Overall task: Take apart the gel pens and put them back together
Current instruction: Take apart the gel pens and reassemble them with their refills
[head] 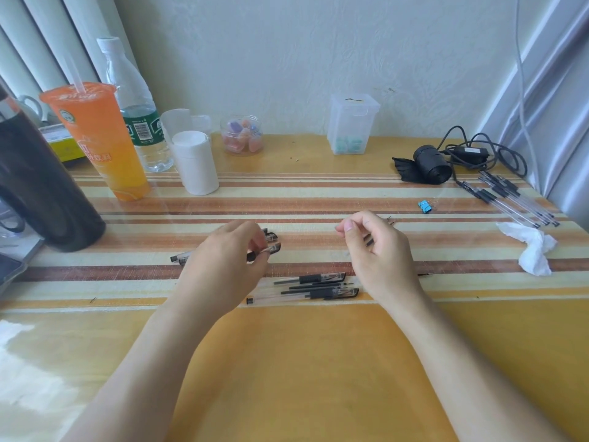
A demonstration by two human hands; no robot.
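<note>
We see a big table (318,362) with a yellow cloth that has brown and cream stripes under a shiny clear cover. Behind it is a white bumpy wall (287,59), and pale curtains (38,36) hang at the left.

Our left hand (223,266) pinches a gel pen (271,248) near its black cap, just above the table. Our right hand (379,253) is curled, with thumb and first finger tips together. A small dark bit shows inside it, but we cannot tell if the hand holds it.

At the left stand a big dark jug (41,186), an orange drink cup (95,138) with a straw, a water bottle (137,106) and a white roll (196,162). By the wall are a clear box (350,126) and a little jar (243,135) of coloured bits.

At the right lie a black roll (427,165), a black cord (471,153), a bunch of pens (516,202) and a crumpled tissue (535,250).

More pens and pen parts (318,287) lie between our wrists. A tiny blue clip (424,206) sits beyond the right hand.
</note>
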